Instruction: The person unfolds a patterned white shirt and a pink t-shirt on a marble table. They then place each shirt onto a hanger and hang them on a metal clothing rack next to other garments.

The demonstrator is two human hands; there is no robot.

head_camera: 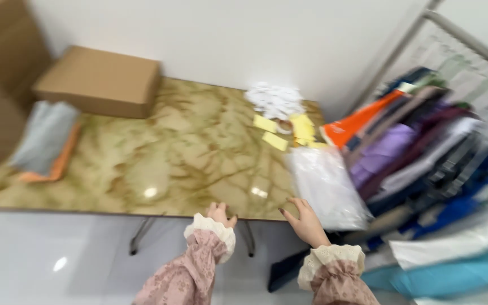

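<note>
Both hands reach toward the near edge of a marbled yellow-green tabletop (159, 158), and the whole view is blurred. The left hand (219, 215) hovers at the edge with its fingers curled down and its grip narrow, holding nothing. The right hand (306, 222) sits just to its 3 o'clock with fingers spread wide in an empty grip, the fingertips near the lower end of a clear plastic bag (327, 186) that lies on the tabletop's right corner; whether they touch it I cannot tell. At 12 o'clock from the bag lie several yellow paper slips (289, 131), and beyond them a heap of white scraps (275, 100). A cardboard box (98, 81) stands at the far left corner, with a folded grey and orange cloth (45, 141) at its 7 o'clock. To the right of the tabletop, stacked folded clothes (419, 164) in many colours fill a rack.
</note>
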